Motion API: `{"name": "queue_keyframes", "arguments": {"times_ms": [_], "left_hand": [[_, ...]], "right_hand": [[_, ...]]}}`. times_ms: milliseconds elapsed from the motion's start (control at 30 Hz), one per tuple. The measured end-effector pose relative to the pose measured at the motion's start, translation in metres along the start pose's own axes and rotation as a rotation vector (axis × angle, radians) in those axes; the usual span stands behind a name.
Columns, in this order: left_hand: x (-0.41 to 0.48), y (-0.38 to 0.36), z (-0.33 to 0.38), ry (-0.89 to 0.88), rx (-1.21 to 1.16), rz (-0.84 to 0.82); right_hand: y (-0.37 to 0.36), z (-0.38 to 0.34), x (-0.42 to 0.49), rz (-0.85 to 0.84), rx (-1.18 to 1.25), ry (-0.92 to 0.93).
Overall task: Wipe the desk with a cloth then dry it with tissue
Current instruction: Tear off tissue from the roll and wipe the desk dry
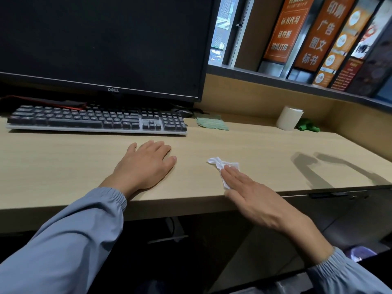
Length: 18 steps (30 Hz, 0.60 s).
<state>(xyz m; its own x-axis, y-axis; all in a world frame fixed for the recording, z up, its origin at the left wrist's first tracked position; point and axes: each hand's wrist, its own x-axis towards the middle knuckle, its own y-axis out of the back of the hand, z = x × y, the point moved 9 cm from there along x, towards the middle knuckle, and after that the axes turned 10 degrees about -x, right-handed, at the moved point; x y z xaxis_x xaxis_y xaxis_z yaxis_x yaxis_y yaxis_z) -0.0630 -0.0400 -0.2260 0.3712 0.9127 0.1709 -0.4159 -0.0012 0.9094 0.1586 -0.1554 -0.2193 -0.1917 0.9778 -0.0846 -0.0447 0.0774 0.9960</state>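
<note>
Drying stage: right hand (254,196), fingers flat, presses tissue (224,166) near desk (63,162) front edge; cloth (212,123) set aside at back.

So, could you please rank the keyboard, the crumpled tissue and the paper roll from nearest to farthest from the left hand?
From the left hand:
1. Keyboard, just beyond its fingertips.
2. Crumpled tissue, to its right, under the right hand.
3. Paper roll, far right, by the back wall.

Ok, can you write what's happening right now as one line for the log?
stage: drying | right hand: flat, pressing tissue on desk | left hand: resting flat on desk | green cloth: lying beside keyboard
</note>
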Motion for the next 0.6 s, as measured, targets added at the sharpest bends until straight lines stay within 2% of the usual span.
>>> {"name": "queue_keyframes", "arguments": {"times_ms": [67, 267, 333, 600], "left_hand": [[0.001, -0.001, -0.001, 0.004, 0.008, 0.001], [0.003, -0.004, -0.003, 0.003, 0.021, 0.002], [0.003, -0.003, -0.003, 0.003, 0.025, -0.004], [0.002, -0.003, -0.002, 0.007, 0.022, -0.004]], "right_hand": [[-0.003, 0.003, 0.009, -0.039, 0.041, 0.0], [0.006, -0.005, 0.035, -0.102, -0.087, 0.047], [0.012, -0.006, 0.049, -0.11, -0.05, 0.028], [0.013, 0.015, 0.147, -0.139, -0.004, -0.043]]}}
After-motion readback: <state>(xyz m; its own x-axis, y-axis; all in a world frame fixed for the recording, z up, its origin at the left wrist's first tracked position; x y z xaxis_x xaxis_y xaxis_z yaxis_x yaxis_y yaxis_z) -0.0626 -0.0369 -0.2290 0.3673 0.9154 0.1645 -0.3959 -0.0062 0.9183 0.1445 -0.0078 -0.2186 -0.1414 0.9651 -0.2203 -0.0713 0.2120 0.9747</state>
